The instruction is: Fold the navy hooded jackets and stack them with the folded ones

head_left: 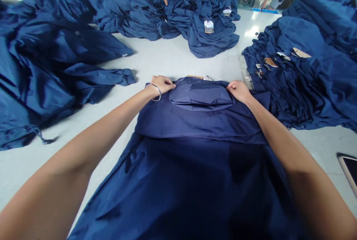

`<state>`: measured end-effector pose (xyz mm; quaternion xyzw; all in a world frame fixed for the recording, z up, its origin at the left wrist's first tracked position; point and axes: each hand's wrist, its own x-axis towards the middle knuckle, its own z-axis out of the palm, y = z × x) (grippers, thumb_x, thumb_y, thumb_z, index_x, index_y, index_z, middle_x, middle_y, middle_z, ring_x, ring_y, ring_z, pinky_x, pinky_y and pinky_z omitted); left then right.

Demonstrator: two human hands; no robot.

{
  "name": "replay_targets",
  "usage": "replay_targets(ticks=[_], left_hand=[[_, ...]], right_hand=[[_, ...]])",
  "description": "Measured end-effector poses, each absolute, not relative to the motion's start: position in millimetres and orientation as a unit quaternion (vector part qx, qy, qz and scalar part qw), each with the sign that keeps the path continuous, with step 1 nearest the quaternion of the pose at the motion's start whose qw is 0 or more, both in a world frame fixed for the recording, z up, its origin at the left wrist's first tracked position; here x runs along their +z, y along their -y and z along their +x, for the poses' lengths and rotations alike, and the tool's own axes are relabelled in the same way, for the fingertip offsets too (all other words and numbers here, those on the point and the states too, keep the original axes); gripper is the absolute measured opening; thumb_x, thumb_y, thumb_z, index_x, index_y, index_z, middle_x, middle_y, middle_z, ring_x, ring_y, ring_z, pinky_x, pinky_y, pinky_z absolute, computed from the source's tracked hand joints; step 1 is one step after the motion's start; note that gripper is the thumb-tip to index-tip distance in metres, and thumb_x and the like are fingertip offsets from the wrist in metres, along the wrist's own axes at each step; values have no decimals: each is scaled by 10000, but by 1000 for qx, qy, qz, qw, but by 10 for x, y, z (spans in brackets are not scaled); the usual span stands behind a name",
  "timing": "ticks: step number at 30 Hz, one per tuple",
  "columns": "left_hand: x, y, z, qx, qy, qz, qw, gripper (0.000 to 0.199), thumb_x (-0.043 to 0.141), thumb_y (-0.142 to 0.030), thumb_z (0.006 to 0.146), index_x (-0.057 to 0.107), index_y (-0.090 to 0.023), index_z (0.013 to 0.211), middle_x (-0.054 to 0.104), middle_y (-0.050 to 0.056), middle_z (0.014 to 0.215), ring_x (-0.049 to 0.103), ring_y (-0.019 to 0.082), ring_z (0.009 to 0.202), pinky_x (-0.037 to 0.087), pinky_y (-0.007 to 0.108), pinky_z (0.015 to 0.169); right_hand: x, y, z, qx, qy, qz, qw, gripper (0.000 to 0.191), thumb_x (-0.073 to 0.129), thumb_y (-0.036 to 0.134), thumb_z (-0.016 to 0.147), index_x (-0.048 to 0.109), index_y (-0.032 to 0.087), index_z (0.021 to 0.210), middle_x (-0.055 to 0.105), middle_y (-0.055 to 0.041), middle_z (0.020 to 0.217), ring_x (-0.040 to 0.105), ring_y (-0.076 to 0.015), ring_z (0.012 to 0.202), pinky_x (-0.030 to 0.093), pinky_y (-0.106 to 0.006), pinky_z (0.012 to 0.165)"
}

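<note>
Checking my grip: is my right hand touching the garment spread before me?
Touching: the head view shows the right hand pinching the garment near its far edge.

Plain navy garment (195, 123), pale grey surface (158, 54)

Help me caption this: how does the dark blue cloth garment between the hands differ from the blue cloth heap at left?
The dark blue cloth garment lies mostly flat; the blue cloth heap is rumpled. Left hand and right hand pinch the garment; neither touches the heap. Both are blue cloth.
</note>
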<state>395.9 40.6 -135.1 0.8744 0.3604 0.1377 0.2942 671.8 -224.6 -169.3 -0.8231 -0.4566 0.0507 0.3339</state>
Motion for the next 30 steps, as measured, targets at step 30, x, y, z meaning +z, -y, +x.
replay_targets(ticks=[30], left_hand=[[-1608,718,3602,318,-169,930,80,176,693,-324,892,767,-242,755,616,127,1223,484,387,1217,378,660,1042]], right_hand=[[-1726,2771,5629,-51,565,-720,399,158,638,245,923,775,257,845,745,-62,952,699,-250,912,574,-478,930]])
